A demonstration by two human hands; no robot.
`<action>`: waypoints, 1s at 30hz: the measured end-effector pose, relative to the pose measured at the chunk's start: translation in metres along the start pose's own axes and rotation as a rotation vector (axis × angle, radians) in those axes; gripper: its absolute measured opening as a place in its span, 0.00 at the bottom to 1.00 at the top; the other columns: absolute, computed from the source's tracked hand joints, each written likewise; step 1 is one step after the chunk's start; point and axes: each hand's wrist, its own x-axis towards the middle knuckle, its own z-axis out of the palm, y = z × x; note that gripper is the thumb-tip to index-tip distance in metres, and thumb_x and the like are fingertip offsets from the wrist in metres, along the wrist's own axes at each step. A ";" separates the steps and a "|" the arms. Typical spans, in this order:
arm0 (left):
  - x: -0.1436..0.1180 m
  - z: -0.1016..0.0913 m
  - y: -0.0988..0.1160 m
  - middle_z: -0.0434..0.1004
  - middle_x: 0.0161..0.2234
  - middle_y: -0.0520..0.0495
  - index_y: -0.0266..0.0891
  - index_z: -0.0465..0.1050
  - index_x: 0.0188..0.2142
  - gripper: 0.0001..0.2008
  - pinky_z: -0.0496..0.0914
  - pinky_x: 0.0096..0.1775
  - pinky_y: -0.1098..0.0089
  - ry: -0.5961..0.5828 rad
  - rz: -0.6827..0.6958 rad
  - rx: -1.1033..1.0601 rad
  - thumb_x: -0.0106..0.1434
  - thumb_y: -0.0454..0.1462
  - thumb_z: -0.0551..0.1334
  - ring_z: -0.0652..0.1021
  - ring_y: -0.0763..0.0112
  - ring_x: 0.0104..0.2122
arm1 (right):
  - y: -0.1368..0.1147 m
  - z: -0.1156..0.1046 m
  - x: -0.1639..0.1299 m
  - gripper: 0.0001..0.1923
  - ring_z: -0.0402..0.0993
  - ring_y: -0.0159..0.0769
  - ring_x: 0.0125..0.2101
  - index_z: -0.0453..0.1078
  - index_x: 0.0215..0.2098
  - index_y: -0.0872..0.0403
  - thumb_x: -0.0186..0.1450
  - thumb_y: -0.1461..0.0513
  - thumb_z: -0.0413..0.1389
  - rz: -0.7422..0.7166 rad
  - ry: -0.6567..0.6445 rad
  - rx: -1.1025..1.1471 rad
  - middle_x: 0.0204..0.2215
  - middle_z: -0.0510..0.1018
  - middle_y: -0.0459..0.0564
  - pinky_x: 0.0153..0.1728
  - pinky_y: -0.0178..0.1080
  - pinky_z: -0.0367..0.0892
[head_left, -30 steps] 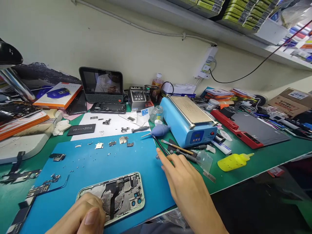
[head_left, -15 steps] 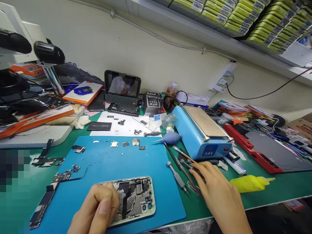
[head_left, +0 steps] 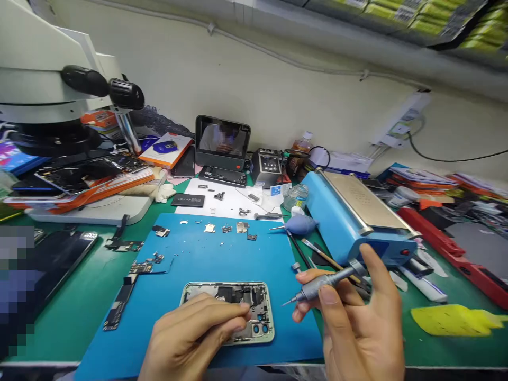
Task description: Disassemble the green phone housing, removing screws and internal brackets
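Observation:
An opened phone housing (head_left: pixel 254 299) with a pale green frame lies on the blue work mat (head_left: pixel 206 259) near the front edge. My left hand (head_left: pixel 190 336) rests on the housing and holds it down with the fingertips. My right hand (head_left: pixel 353 323) is raised just right of the housing and grips a grey metal screwdriver (head_left: pixel 323 284), its tip pointing left toward the housing. Small metal brackets and screws (head_left: pixel 228 228) lie scattered along the far part of the mat.
A blue heating-plate machine (head_left: pixel 357 217) stands to the right, with tweezers, a brush and a blue air blower (head_left: pixel 299 224) beside it. A microscope (head_left: pixel 59 100) stands at left, a small screen (head_left: pixel 223 138) at the back, a yellow bottle (head_left: pixel 456 319) at right. Circuit boards (head_left: pixel 123 288) lie left of the mat.
My right hand has picked the screwdriver up from the tools beside the mat and lifted it toward the housing. The view has swung left, and my left hand now lies further over the housing.

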 end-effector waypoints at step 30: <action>0.006 0.002 0.014 0.91 0.42 0.51 0.43 0.84 0.54 0.13 0.79 0.43 0.72 -0.008 -0.021 -0.091 0.73 0.29 0.69 0.88 0.70 0.37 | 0.005 0.050 -0.022 0.25 0.73 0.32 0.19 0.60 0.68 0.37 0.76 0.53 0.58 0.364 -0.229 0.528 0.36 0.79 0.46 0.17 0.35 0.72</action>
